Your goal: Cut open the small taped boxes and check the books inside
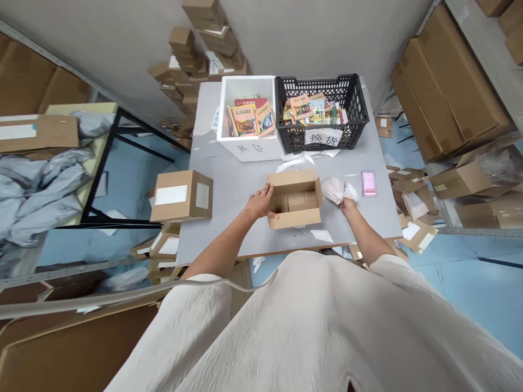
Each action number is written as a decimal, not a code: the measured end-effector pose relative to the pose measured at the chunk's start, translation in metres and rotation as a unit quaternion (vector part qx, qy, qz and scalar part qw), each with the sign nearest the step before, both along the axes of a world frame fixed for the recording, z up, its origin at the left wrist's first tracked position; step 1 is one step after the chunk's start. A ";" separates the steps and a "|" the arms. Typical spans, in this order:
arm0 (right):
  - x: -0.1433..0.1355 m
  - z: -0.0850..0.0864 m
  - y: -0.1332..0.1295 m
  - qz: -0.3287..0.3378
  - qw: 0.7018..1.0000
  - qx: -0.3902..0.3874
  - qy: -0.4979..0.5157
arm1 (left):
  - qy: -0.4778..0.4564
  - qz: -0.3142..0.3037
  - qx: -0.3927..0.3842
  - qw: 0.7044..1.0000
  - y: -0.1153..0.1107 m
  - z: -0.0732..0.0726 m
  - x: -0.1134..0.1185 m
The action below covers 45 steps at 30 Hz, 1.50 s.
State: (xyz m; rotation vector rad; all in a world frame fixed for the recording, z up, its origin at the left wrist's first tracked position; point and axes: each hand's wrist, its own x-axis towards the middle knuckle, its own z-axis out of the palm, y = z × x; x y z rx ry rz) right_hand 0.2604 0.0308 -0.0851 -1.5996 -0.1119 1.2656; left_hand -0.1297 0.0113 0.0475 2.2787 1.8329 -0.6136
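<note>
An open cardboard box (297,219) sits on the grey table, with nothing but its brown inner walls and bottom showing. My left hand (260,203) grips its left end, thumb near the front corner and fingers near the back one. To the right of the box, my right hand (348,205) is closed on the gathered edge of a pale, crumpled plastic bag (333,189). Something pinkish shows through the bag, but I cannot make out what. White scraps of paper (322,236) lie close to the box.
Behind the box stand a white foam bin (251,148) and a black plastic crate (322,90), both holding booklets. A closed carton (171,182) is at the table's left edge. A pink-screened phone (368,184) lies at right. Shelves with cartons flank the table (229,218).
</note>
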 end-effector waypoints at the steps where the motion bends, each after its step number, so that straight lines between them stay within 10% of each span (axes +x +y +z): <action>1: -0.002 -0.002 -0.002 0.000 0.999 -0.034 0.006 | 0.003 0.000 0.000 1.000 -0.001 0.001 0.000; 12: 0.011 0.012 -0.060 0.149 0.987 -0.052 -0.013 | -0.015 0.003 0.035 0.999 -0.002 -0.004 0.002; 17: 0.003 0.030 -0.073 0.286 0.947 0.078 -0.123 | -0.041 -0.008 0.042 0.998 -0.007 -0.002 -0.001; 29: -0.047 0.042 -0.043 0.461 0.742 0.260 -0.413 | -0.157 -0.003 0.082 0.984 -0.052 -0.015 -0.009; 45: -0.065 0.062 -0.073 0.437 0.710 0.277 -0.476 | -0.264 -0.047 0.182 0.946 -0.082 -0.034 -0.013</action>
